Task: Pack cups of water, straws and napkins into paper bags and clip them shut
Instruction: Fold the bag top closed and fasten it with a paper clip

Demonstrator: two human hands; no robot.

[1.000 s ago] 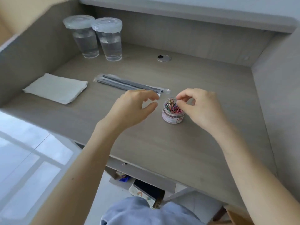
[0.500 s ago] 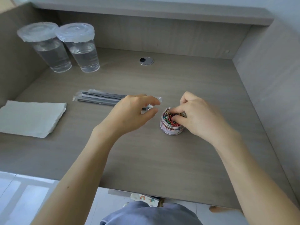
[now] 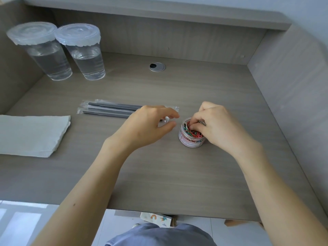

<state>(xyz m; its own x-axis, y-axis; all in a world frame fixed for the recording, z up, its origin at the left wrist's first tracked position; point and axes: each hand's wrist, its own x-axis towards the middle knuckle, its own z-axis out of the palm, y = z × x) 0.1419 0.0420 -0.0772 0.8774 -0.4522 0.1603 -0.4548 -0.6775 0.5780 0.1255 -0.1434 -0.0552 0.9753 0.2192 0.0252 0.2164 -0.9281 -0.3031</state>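
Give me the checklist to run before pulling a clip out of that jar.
1. Small clear jar of coloured paper clips upright on the grey wooden desk: ok.
2. Right hand has fingers inside the jar: ok.
3. One clip pinched: cannot tell.
4. Left hand free: cannot tell; something shiny sits at its fingertips.
5. Two lidded clear plastic cups of water, wrapped black straws, white paper napkin laid out: ok.
6. Paper bag in view: not ok.

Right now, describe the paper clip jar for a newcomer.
On the grey desk, look right of centre, past the wrapped straws. The jar sits under the fingertips of the right hand. Unlike the tall lidded water cups, it is short, open and full of coloured paper clips.
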